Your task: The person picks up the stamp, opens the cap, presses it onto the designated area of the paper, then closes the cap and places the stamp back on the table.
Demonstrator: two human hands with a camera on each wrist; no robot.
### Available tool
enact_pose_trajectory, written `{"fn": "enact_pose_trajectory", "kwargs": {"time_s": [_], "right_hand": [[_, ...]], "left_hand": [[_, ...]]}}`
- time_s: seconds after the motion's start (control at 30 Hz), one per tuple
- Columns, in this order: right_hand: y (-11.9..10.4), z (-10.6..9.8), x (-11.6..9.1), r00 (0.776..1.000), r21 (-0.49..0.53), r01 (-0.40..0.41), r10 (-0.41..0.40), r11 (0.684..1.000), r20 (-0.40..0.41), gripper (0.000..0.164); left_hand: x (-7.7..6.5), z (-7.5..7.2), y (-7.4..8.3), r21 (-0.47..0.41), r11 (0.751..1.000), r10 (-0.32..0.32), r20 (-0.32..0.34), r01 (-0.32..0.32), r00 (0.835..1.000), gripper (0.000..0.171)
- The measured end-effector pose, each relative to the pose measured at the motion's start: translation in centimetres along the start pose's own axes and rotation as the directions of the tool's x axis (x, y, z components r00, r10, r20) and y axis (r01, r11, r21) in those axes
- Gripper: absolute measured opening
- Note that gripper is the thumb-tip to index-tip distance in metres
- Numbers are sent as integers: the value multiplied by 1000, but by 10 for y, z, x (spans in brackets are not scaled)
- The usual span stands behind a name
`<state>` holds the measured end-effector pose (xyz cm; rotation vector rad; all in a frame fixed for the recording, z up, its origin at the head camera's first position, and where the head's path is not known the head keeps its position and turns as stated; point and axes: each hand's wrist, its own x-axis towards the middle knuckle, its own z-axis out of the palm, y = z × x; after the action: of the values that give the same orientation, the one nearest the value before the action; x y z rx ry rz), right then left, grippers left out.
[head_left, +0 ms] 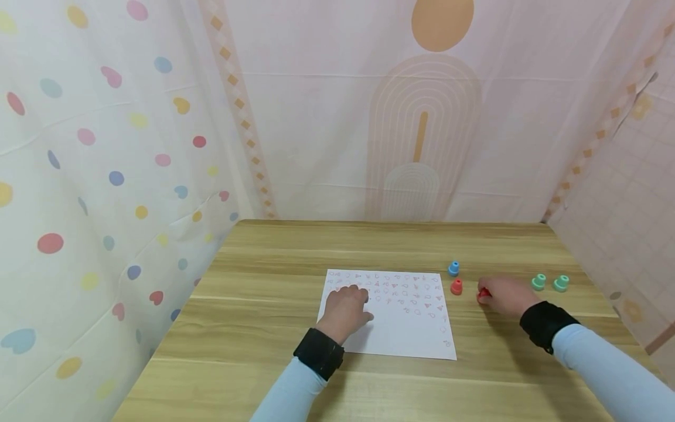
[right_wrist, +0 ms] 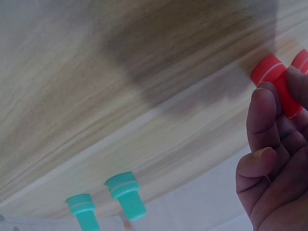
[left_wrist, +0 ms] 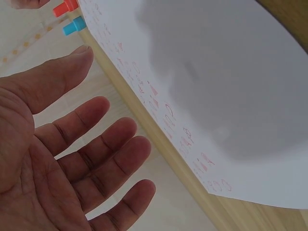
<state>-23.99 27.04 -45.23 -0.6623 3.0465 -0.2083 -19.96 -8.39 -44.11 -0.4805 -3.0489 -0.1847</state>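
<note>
My right hand [head_left: 507, 295] pinches a small red stamp [right_wrist: 275, 77] between thumb and fingers, low over the table to the right of the paper. The stamp has a wide round base and a narrower handle. Over the left part of a white sheet of paper [head_left: 401, 341] hovers my left hand [left_wrist: 62, 139], fingers loosely spread and holding nothing. Rows of small reddish marks run across the sheet's far part; some are hidden by the left hand. Between the sheet and my right hand stand a second red stamp [head_left: 456, 286] and a blue stamp [head_left: 453, 268].
Two green stamps, one nearer the hand [head_left: 538, 282] and one farther right [head_left: 561, 283], stand right of my right hand. The wooden table [head_left: 237, 357] ends at a patterned curtain [head_left: 316, 146] behind and at both sides.
</note>
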Motion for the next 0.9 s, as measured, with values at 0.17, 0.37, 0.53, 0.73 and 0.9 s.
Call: {"fn": "enact_pose_trajectory", "kwargs": {"time_s": [0.17,0.37,0.53,0.73,0.9], "right_hand": [[1,5,1,1000,23,-22,22,999,-5,10],[-2,1,0,998,71,-60,59,996,15,10],[-4,-9,3,997,101,-81,80,992,20,11],[-10,-18,9,997,127,-56,64,990,-54,15],[-19,-24,15,992,157,-40,58,987,-108,17]], "left_hand": [[0,0,1,-3,1000,-6,7,6,1000,30],[0,0,2,-14,1000,-16,21,17,1000,30],[1,1,2,-19,1000,-21,26,22,999,31],[1,1,1,-18,1000,-14,8,14,1000,32],[1,2,1,-14,1000,-11,1,11,1000,34]]}}
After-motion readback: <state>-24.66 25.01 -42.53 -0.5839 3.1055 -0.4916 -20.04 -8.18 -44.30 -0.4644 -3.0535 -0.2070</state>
